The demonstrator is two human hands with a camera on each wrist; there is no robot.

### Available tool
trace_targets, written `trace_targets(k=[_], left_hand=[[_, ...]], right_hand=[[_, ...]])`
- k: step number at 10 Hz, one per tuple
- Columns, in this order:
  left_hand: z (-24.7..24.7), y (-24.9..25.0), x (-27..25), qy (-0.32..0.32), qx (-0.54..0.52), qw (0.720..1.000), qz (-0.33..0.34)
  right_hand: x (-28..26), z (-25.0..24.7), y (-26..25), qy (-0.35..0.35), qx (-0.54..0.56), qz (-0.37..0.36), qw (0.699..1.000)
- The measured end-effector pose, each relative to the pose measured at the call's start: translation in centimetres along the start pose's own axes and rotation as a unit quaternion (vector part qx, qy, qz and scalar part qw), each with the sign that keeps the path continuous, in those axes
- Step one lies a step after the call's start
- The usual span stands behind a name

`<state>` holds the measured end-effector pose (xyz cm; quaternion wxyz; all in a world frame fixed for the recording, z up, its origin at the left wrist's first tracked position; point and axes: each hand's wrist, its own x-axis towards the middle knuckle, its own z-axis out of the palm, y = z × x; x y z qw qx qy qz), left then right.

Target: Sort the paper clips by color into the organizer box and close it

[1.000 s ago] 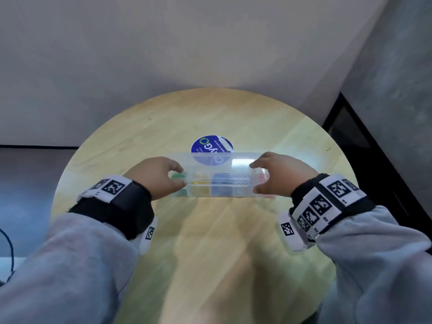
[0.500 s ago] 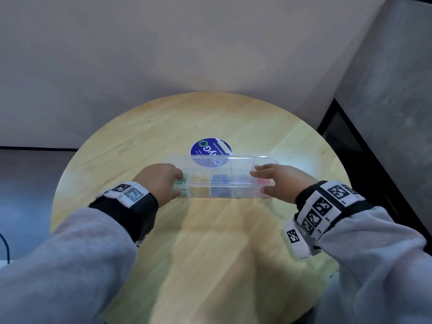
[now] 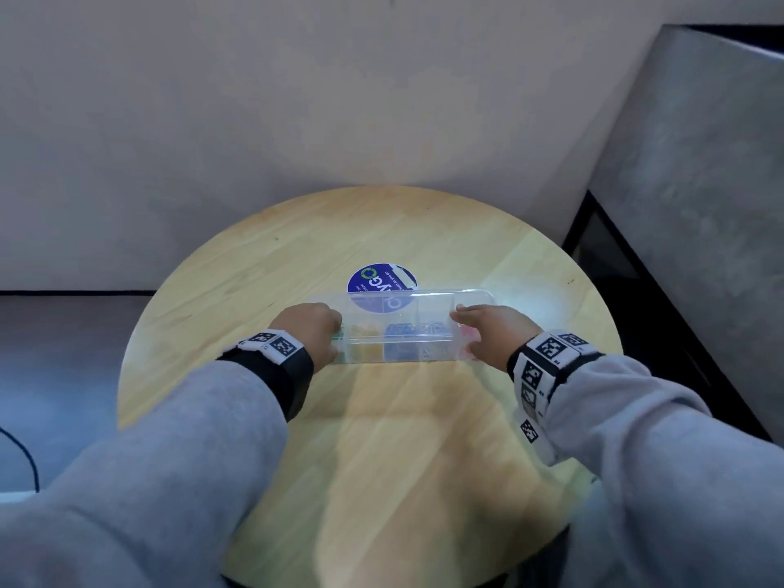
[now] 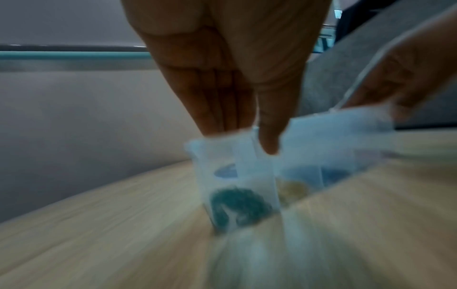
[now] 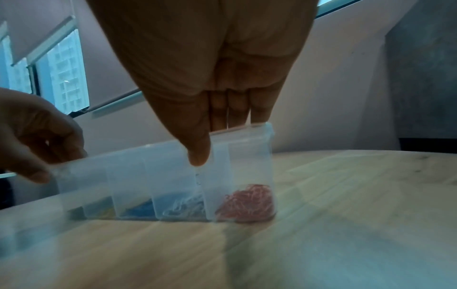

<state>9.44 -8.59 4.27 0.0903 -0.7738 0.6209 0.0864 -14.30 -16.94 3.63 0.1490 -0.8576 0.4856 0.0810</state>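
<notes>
The clear organizer box (image 3: 424,316) stands tipped up on its long edge on the round wooden table (image 3: 382,460). The clips lie sorted at its lower edge: green clips (image 4: 237,207), yellow clips (image 4: 291,191), blue clips (image 5: 141,209), silvery clips (image 5: 183,207) and red clips (image 5: 247,205). My left hand (image 3: 314,328) pinches the left end of the box's top edge, thumb on the near face and fingers behind (image 4: 247,136). At the right end, my right hand (image 3: 488,328) pinches the top edge the same way (image 5: 217,140). I cannot tell whether the lid is latched.
A round blue sticker (image 3: 373,278) lies on the table just behind the box and shows through it. A beige wall rises behind the table. A grey wall (image 3: 679,184) with a dark frame stands to the right. The table edge runs close in front of me.
Both hands have kept their pinch on the box ends. The box has shifted slightly right and away, and the bright glare on its face is gone.
</notes>
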Motion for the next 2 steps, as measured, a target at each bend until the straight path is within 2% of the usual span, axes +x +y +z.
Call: trace_targets(k=[1, 2], left_hand=[[-0.6, -1.1, -1.4, -0.02, -0.105, 0.994, -0.019], [-1.5, -3.5, -5.0, 0.029, -0.253, 0.966, -0.041]], right_hand=[[-1.0, -1.0, -0.1, -0.025, -0.012, -0.019, 0.999], [-3.0, -2.3, 0.0, 0.05, 0.076, -0.013, 0.996]])
